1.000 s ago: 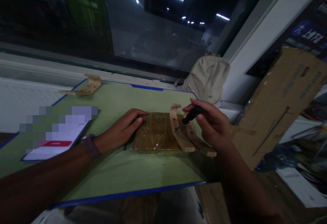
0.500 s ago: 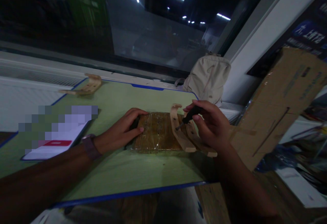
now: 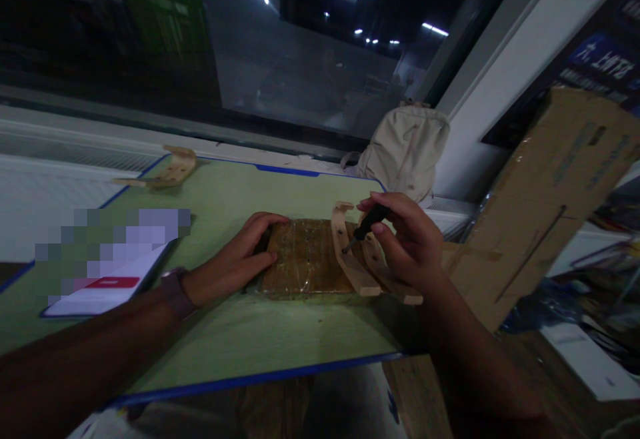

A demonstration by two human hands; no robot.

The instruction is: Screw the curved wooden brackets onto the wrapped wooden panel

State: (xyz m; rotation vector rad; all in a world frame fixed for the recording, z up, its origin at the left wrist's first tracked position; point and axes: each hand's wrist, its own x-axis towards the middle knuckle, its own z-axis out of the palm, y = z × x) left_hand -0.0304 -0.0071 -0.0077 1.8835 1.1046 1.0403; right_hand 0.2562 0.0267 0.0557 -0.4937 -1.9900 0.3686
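Observation:
My left hand [image 3: 240, 252] grips the left end of a brown, tape-wrapped block [image 3: 303, 262], thumb in front and fingers over the far side. Two curved wooden pieces with holes lie across the block's right end: a nearer strip [image 3: 357, 275] and a second strip [image 3: 387, 272], partly behind my right hand [image 3: 415, 242]. That hand is closed around the black handle of a screwdriver [image 3: 373, 219]. The tool slants down to the left, its tip at a hole in the nearer strip. Whether a screw sits there is too small to tell.
The green tabletop [image 3: 240, 345] has a blue edge. Another curved wooden piece [image 3: 177, 167] rests at its far left corner, and a partly blurred booklet [image 3: 107, 299] lies on the left. Behind stands a beige backpack [image 3: 407, 149]; flattened cardboard [image 3: 540, 205] leans at right.
My right hand and the screwdriver have turned slightly and shifted a little left, the tip staying at the nearer strip. My left hand keeps its hold on the block.

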